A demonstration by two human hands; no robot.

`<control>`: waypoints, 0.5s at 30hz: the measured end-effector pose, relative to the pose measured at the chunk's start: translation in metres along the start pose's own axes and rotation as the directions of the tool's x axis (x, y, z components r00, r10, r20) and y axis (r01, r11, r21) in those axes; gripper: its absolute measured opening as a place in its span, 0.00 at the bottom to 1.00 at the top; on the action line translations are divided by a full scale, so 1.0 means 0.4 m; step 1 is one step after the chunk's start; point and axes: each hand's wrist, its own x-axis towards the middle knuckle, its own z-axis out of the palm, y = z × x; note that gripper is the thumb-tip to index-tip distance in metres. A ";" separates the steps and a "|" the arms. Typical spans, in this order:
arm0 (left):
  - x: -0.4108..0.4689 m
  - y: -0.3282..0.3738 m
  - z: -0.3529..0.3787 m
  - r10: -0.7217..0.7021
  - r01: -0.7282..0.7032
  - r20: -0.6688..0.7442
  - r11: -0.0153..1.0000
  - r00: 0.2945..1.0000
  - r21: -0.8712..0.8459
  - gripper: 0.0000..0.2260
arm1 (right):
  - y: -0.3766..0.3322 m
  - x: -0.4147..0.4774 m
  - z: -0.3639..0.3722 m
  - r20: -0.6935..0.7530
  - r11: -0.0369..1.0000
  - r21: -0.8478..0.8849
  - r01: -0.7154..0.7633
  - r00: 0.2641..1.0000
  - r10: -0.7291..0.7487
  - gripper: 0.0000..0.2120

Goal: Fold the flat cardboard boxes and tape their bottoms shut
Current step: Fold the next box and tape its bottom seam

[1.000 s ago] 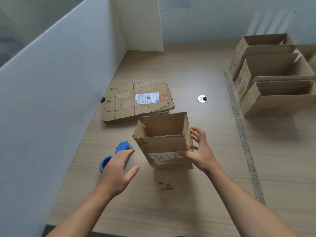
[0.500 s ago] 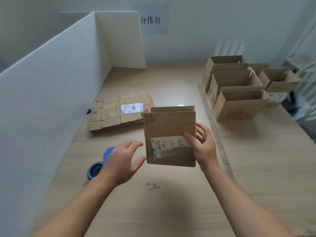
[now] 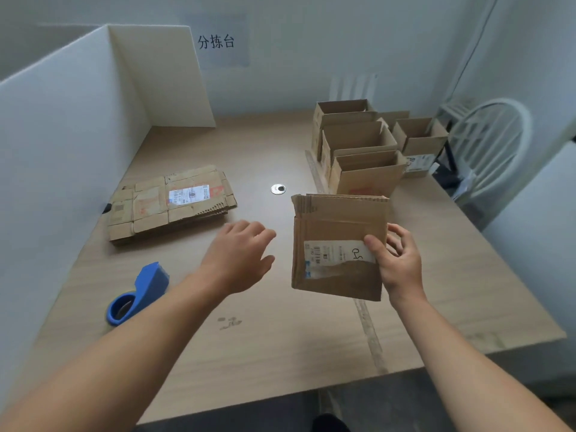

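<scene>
Cardboard box [image 3: 336, 226]: held right of tape dispenser [image 3: 140, 293]; right hand [image 3: 397, 263] pinching its right edge, thumb on front, fingers behind. Left hand [image 3: 240, 260]: between tape dispenser and box, fingers relaxed, slightly spread.

The right hand [image 3: 397, 263] grips a box [image 3: 338, 244] by its right edge (thumb on the label), lifted above the table [image 3: 280, 353]. The left hand [image 3: 238, 257] hovers open beside it. A blue tape dispenser [image 3: 138, 293] lies near flat boxes [image 3: 170, 202]; folded boxes [image 3: 364, 148] stand behind.
</scene>
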 end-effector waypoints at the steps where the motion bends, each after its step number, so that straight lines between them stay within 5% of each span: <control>1: 0.032 0.022 0.002 0.015 -0.015 0.006 1.000 1.000 0.011 0.19 | -0.003 0.020 -0.033 -0.018 1.000 -0.005 0.003 1.000 -0.003 0.23; 8: 0.344 0.189 0.063 0.130 -0.132 0.026 0.984 0.991 0.122 0.15 | -0.013 0.272 -0.295 -0.113 0.999 -0.020 0.040 0.993 -0.042 0.19; 15: 0.726 0.400 0.112 0.136 -0.135 -0.053 0.991 0.989 0.021 0.12 | -0.069 0.618 -0.544 -0.103 0.994 -0.093 0.062 0.992 -0.071 0.24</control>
